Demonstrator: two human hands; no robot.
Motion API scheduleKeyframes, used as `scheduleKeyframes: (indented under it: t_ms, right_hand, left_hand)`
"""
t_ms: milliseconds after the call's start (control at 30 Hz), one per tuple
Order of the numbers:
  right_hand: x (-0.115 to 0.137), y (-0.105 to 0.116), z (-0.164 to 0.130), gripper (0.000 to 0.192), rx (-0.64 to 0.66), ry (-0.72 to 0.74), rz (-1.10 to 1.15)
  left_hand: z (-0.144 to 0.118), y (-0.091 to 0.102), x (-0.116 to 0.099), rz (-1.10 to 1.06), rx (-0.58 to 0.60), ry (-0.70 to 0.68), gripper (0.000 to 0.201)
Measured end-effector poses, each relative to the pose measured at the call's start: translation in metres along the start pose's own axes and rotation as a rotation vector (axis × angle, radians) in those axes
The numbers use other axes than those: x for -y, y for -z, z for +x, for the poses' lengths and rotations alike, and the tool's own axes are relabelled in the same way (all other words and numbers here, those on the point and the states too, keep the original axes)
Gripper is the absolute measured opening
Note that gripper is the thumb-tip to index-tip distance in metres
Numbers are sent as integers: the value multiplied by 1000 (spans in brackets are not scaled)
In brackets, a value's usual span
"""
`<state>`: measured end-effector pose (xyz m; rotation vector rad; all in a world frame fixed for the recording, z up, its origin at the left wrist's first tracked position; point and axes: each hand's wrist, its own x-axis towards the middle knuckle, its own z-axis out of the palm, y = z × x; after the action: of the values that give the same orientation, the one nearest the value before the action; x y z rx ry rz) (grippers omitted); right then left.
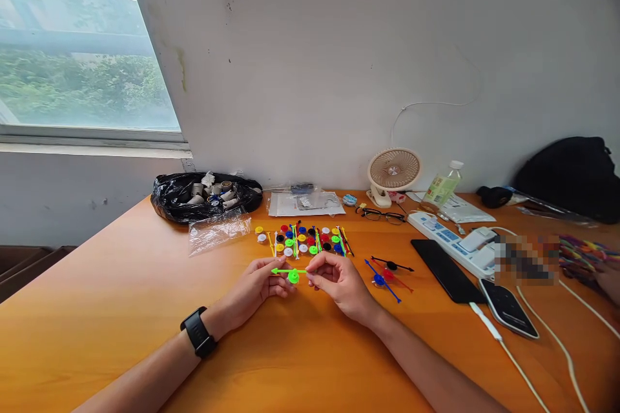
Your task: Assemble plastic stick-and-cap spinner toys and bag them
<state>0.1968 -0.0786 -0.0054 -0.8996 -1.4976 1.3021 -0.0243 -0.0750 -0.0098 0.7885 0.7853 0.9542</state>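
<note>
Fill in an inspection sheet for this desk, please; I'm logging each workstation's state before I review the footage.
Surface: orange wooden desk, set against a white wall.
Job's things: green stick with a green disc on it, held between both hands; heap of coloured discs and sticks behind; three finished spinners to the right.
Clutter: black bag of spools, small fan, glasses, bottle, two phones.
Grippers: left hand and right hand each pinch the stick.
Cables: white cables trail from the power strip.
Surroundings: window at left.
</note>
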Motion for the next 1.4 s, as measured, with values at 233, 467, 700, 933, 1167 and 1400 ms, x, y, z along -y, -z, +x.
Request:
scheduleKeyframes:
  t_ms: [233, 467, 700, 933, 1167, 1400]
  right_hand:
    - [7, 3, -2, 25, 49, -33, 69]
    - [10, 3, -4, 26, 104, -118, -30]
    - [15, 2, -7, 8, 62, 88, -361]
    - [17, 1, -11, 13, 82, 250, -529]
    - [16, 2, -12, 14, 145, 287, -598]
    - [14, 5, -12, 19, 191, 288, -644]
  left_hand:
    - [-3, -5, -3, -5, 33, -21, 36]
    - [-5, -9, -3, 57, 28, -77, 42]
    - [-9, -10, -3, 390, 53, -238, 36]
    - [-4, -3, 7, 594, 77, -375, 30]
    - [-4, 0, 7, 656, 26, -403, 27]
    - [-10, -6, 4, 773, 14, -521, 13]
